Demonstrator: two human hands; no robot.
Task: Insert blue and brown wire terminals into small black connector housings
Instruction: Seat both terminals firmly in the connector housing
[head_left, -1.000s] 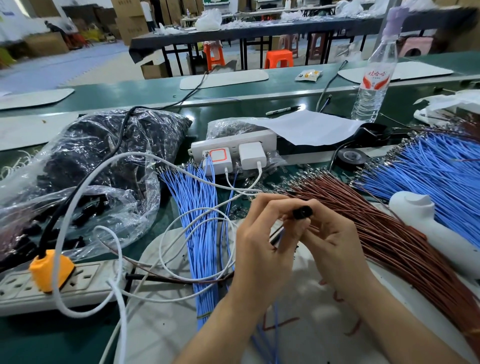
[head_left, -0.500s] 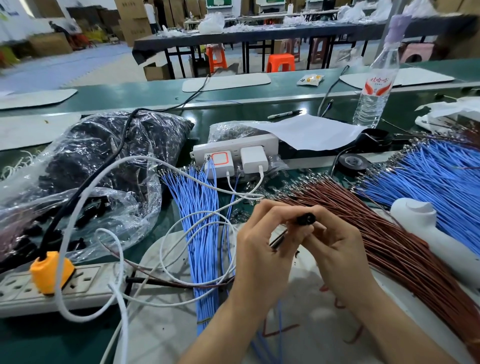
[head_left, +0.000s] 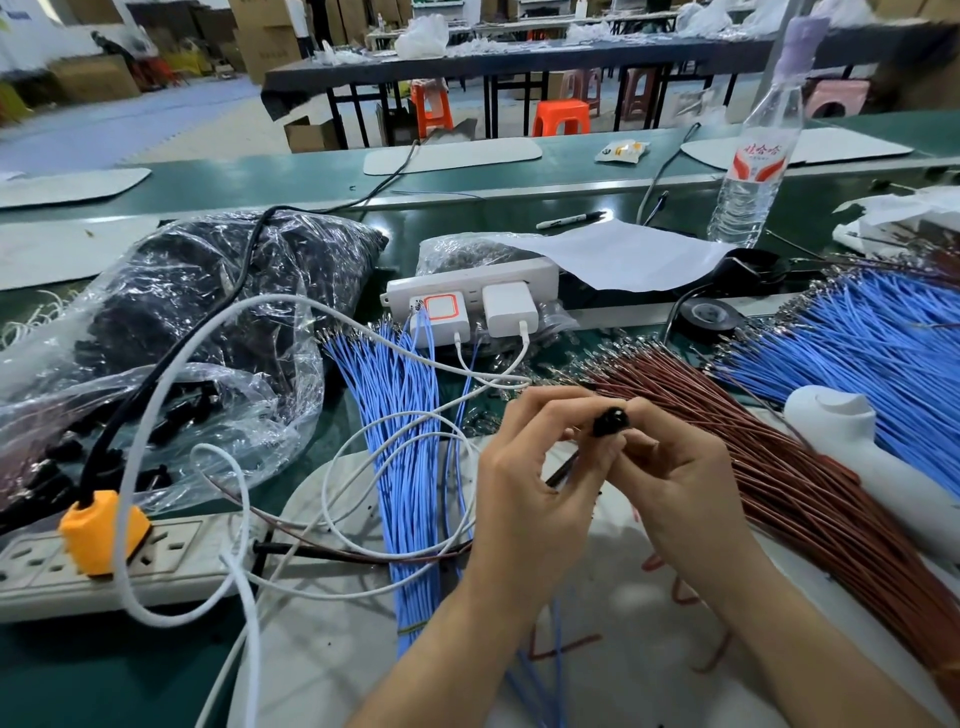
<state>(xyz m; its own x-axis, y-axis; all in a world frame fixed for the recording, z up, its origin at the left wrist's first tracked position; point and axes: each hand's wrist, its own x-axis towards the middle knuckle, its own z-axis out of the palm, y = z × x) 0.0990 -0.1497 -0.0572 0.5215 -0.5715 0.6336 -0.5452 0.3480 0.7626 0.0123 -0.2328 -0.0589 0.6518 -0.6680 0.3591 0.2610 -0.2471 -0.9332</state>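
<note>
Both my hands meet at the centre of the view over a white mat (head_left: 332, 649). A small black connector housing (head_left: 611, 421) sits between their fingertips, pinched by my left hand (head_left: 530, 483) and my right hand (head_left: 675, 483). A dark wire runs down from the housing behind my left fingers. A bundle of blue wires (head_left: 400, 441) lies to the left of my hands. A thick fan of brown wires (head_left: 789, 488) spreads to the right. Another blue wire bundle (head_left: 878, 353) lies at the far right. Clear plastic bags (head_left: 171, 332) holding black housings sit at the left.
A white power strip (head_left: 467, 291) with two chargers stands behind the wires, its white cables looping over the mat. A second strip with an orange plug (head_left: 101, 532) lies at the front left. A water bottle (head_left: 753, 171), black tape roll (head_left: 709, 317), paper sheet and a white tool (head_left: 872, 457) sit at the right.
My hands have stayed together on the housing, which has turned slightly between my fingertips. The camera view has shifted a little.
</note>
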